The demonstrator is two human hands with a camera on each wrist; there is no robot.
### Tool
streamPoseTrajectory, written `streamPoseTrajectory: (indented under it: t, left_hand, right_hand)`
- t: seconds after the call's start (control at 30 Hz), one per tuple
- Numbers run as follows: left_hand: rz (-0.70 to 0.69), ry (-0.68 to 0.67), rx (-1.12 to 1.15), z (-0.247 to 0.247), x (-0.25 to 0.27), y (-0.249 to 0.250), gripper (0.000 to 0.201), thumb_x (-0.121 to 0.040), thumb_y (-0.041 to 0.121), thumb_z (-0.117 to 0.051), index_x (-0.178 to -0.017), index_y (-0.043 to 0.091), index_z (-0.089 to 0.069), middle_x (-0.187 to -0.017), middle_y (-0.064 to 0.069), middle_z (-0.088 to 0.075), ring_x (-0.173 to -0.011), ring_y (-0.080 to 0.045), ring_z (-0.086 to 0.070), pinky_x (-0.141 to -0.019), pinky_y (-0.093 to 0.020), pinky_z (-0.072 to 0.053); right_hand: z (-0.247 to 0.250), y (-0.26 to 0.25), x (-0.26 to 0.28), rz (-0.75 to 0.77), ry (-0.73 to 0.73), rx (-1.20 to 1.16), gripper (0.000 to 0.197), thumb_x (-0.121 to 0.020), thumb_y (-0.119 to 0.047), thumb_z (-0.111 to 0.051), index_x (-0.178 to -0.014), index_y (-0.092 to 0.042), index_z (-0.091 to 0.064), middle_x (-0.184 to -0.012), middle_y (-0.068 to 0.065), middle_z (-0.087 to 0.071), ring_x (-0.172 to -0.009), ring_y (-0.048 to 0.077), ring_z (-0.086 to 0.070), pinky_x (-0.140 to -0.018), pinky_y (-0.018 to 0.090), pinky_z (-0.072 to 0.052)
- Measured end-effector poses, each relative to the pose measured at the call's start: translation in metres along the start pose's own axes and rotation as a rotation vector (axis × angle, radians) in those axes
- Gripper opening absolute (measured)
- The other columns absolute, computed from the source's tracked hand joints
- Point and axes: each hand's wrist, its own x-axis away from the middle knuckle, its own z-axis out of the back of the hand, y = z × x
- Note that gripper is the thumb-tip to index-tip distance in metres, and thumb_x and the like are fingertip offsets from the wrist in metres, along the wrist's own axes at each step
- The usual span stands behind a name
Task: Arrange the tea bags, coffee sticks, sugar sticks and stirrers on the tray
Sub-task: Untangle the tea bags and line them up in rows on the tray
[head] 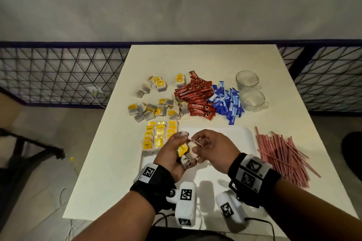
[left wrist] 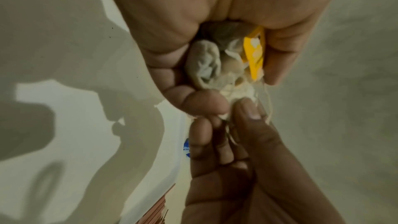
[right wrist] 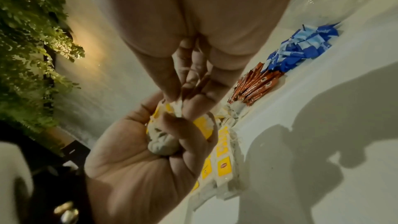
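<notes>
Teasing one bag from clump of crumpled paper tea bags with yellow tags (head: 185, 153), cupped in curled left hand (head: 172, 154) over white plastic tray (head: 245, 137), lower centre. Right hand (head: 212, 149) pinches bag's edge. Pull slowly, free string, lay beside yellow-tagged rows (head: 156, 137) at tray's left.

White table (head: 121, 162) against grey wall (head: 176, 2); black mesh railing (head: 58, 76); grey floor (head: 39, 191).
</notes>
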Motion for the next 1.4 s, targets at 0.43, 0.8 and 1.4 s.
streamPoseTrajectory:
  t: [0.43,0.8,1.4]
  left_hand:
    - [-0.375,0.029,-0.610,0.087,0.001,0.087,0.022,-0.081,-0.002,-0.063,-0.081,0.020,-0.067,-0.068,0.001,-0.065,-0.052,-0.017,-0.058,-0.048,-0.026,-0.043]
    - [-0.572,-0.105,-1.230,0.098,0.006,0.115,0.012,-0.074,0.031,-0.079,-0.075,0.026,-0.069,-0.053,0.003,-0.060,-0.046,-0.016,-0.055,-0.053,-0.027,-0.046]
    - [-0.389,0.130,-1.045,0.161,0.023,0.123,0.008,-0.083,0.014,-0.072,-0.076,0.012,-0.068,-0.046,0.004,-0.052,-0.042,-0.014,-0.045,-0.048,-0.029,-0.045]
  right_hand:
    - [-0.037,-0.046,-0.021,-0.038,0.156,0.137,0.022,-0.092,-0.012,-0.053,-0.081,-0.026,-0.067,-0.062,-0.001,-0.057,-0.056,0.012,-0.055,-0.062,0.033,-0.052]
    - [-0.080,-0.090,-0.034,0.156,0.079,0.505,0.013,-0.084,-0.023,-0.066,-0.096,-0.028,-0.070,-0.072,-0.010,-0.058,-0.063,0.001,-0.051,-0.062,0.021,-0.040]
    - [-0.098,-0.046,-0.071,0.085,-0.386,0.988,0.027,-0.095,-0.025,-0.055,-0.120,-0.020,-0.066,-0.125,0.000,-0.063,-0.117,0.020,-0.054,-0.094,0.027,-0.042]
